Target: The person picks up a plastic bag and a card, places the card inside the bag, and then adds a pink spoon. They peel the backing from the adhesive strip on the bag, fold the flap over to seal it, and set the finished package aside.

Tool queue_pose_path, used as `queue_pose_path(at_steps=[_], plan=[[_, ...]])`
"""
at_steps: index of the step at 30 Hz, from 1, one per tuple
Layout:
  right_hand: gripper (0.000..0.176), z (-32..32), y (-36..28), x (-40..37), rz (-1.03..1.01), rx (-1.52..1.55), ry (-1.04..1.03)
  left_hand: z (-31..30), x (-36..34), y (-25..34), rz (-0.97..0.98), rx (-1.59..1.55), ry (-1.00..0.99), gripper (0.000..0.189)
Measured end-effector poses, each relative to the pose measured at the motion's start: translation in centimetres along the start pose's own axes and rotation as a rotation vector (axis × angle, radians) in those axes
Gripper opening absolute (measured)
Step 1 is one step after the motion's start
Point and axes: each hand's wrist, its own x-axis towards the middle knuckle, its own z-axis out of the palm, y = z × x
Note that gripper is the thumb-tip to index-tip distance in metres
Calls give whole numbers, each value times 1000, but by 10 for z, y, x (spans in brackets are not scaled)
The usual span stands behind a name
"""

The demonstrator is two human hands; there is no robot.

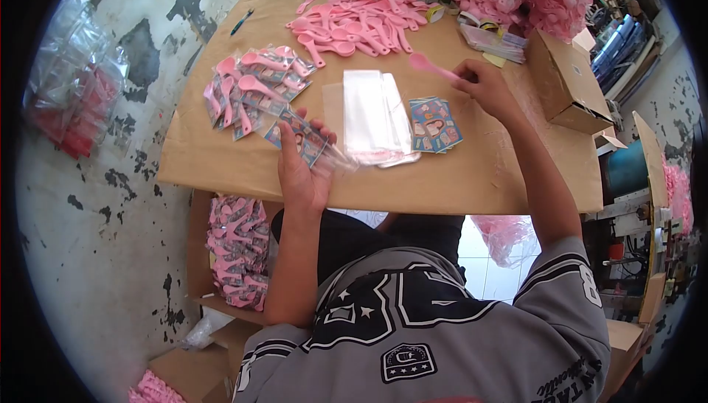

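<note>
Brown table: my right fingers pinch a pink plastic spoon, bowl leftward, far and right of the clear plastic bag my left fingers grip.

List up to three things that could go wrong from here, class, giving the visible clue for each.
The right hand pinches the pink spoon by its handle, so it might slip.
The left hand is close to the packed spoons and could knock them.
The stacked bags lie unevenly, so a brush might scatter them.
</note>
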Motion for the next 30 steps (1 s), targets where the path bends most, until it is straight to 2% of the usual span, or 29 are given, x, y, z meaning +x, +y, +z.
queue_pose_path(at_steps=[2,4,8,12,15,19,22,25,30], plan=[[23,1,-38,-34,18,222,78,-1,1,0,60,-24,3,48],[22,7,-65,-72,-15,369,54,2,-1,-2,140,-42,11,47],[21,43,-86,-144,65,713,-30,22,-8,-5,220,-126,-13,48],[19,70,-102,-175,198,886,-93,46,-19,-9,263,-34,-99,51],[19,82,-110,-178,217,997,-162,61,-29,-19,246,80,-124,54],[21,87,-120,-173,166,1068,-105,68,-40,-36,178,149,-141,58],[21,98,-116,-169,56,1155,-62,68,-45,-51,96,58,-135,56],[21,103,-112,-167,30,1158,-15,72,-52,-60,-4,-2,-145,53],[26,129,-102,-160,-58,988,246,78,-62,-73,-123,-20,-186,48]])
